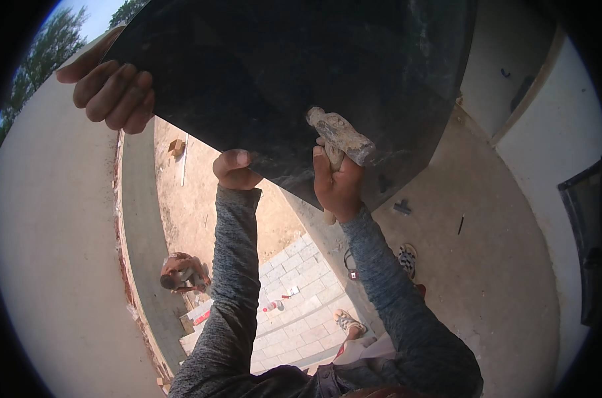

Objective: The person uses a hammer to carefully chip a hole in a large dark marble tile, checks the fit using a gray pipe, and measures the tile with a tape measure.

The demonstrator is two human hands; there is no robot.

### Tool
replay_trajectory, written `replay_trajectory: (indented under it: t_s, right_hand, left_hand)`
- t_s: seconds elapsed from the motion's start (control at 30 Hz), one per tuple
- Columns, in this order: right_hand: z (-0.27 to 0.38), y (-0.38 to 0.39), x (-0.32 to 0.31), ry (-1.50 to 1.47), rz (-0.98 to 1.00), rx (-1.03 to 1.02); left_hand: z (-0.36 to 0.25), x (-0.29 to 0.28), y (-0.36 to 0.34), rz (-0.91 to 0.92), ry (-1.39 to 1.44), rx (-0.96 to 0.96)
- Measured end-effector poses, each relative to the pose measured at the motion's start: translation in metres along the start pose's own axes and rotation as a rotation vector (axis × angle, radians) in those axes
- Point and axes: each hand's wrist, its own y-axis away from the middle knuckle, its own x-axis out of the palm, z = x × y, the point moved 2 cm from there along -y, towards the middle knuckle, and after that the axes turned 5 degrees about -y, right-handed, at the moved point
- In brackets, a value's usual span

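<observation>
Supporting the slab (281, 73) overhead: left hand (236, 169) fingers grip its edge; right hand (337, 182) fingers clamp a mallet (340, 136); another hand (112, 89) steadies it.

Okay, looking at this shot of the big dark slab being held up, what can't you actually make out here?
- Dark slab, head view: its top is cut off by the picture's upper edge.
- Mallet in the right hand: its handle is hidden inside the grip.
- Left hand: fingers hidden behind the slab's lower edge.
- Another person's hand: its arm is cut off at the rim.
- Crouching person: too small to tell what they handle.
</observation>
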Motion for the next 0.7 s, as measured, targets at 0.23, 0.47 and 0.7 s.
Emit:
replay_trajectory:
  t_s: [0.23,0.47,0.7]
  right_hand:
    - [-0.002,0.002,-0.004,-0.043,-0.048,0.051]
    - [-0.003,0.007,-0.005,-0.102,-0.053,0.112]
    - [-0.002,0.001,-0.003,-0.085,-0.065,0.037]
  left_hand:
    - [0.001,-0.001,-0.001,-0.028,-0.062,0.011]
    - [0.001,0.0,-0.001,-0.043,-0.077,0.017]
    - [0.002,0.003,-0.001,-0.042,-0.065,0.023]
